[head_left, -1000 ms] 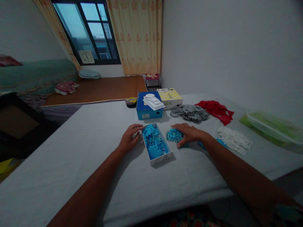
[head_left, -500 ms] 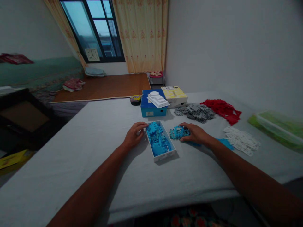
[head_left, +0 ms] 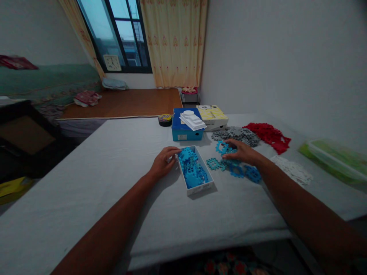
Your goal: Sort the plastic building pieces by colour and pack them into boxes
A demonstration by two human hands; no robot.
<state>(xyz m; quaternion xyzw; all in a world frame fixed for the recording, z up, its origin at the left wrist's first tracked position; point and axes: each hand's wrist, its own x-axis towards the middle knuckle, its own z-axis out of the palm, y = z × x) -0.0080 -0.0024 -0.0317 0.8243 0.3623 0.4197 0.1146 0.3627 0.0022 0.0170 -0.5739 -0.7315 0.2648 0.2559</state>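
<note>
My left hand [head_left: 164, 162] grips the left wall of a small white open box [head_left: 200, 188], thumb and fingers at its upper left corner. Blue plastic toothed pieces [head_left: 189, 168] fill the box. Right of it, my right hand [head_left: 241, 152] is closed on blue gear-shaped plastic pieces [head_left: 220, 146], held a little above the cloth. Below that hand lie loose teal pieces [head_left: 213, 164] and darker blue ring-like pieces [head_left: 236, 172], with a further blue cluster [head_left: 252, 173] near my wrist.
Behind the box stand a blue carton [head_left: 187, 134] with white parts [head_left: 192, 120] on top, a yellow carton [head_left: 212, 114] and a round black tin [head_left: 165, 120]. Rightward lie grey pieces [head_left: 237, 134], red pieces [head_left: 269, 133], white pieces [head_left: 294, 171] and a clear bin [head_left: 335, 156] with green contents.
My right hand has risen slightly off the cloth with blue pieces in it. The blue pieces beneath now lie spread apart. My left hand stays on the box.
</note>
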